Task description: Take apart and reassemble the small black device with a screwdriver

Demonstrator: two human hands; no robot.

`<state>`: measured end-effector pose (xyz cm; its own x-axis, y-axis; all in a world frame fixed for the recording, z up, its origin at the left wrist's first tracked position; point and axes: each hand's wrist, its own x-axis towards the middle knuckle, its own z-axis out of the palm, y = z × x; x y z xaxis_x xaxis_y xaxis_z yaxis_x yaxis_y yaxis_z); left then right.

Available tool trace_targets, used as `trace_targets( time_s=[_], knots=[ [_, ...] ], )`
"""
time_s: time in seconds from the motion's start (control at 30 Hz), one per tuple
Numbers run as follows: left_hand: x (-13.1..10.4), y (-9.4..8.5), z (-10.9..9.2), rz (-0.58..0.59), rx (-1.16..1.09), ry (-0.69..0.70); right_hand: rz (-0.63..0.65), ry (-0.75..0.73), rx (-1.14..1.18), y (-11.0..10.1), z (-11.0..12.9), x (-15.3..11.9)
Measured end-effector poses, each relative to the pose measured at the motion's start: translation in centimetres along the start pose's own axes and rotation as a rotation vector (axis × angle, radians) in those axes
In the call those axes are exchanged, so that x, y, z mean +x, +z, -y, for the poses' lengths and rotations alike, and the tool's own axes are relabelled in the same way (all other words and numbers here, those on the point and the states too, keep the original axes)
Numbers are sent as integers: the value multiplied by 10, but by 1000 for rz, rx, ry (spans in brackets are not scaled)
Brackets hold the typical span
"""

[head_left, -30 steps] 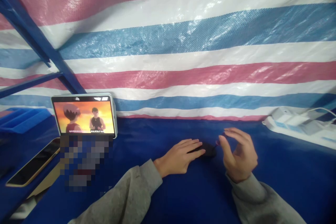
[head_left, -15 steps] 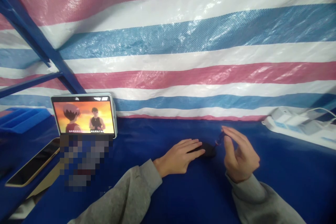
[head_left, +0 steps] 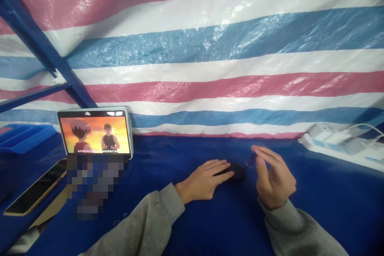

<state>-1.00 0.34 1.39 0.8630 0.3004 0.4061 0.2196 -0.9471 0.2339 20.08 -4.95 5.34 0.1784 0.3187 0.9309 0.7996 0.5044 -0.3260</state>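
A flat, rounded black object, which looks like a computer mouse, lies on the blue tabletop. My left hand rests over its left part, fingers gripping it and hiding that side. To the right of it, my right hand pinches a small screwdriver with a dark bluish-purple handle between thumb and fingers. The screwdriver slants down to the left, toward the right edge of the black object. Whether its tip touches is too blurred to tell.
A tablet playing a cartoon stands at the left, with a phone lying nearby. Behind it is a blue divided tray. A white power strip with plugged chargers lies at the right. Striped plastic sheeting hangs behind the table.
The screwdriver's handle looks slightly turned in my right fingers. Both hands and the black object stay almost where they were; the view has shifted very slightly.
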Motion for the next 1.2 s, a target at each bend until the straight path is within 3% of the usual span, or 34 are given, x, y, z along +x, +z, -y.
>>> trace_targets(
  time_s=[0.23,0.47,0.63,0.87,1.03,1.2],
  knots=[
    [0,-1,0,-2,-8,-9,-37,6,-99,1,-5,-1],
    [0,0,0,-12,-25,0,12,39,35,1,-1,-1],
    [0,-1,0,-18,-19,0,-38,22,-55,1,-5,-1],
    [0,-1,1,-12,-28,4,70,86,84,0,-6,-5],
    [-1,0,1,-10,-22,1,31,16,-59,2,-6,-2],
    [0,-3,-1,-18,-29,-13,44,49,-96,-2,-8,2]
  ],
)
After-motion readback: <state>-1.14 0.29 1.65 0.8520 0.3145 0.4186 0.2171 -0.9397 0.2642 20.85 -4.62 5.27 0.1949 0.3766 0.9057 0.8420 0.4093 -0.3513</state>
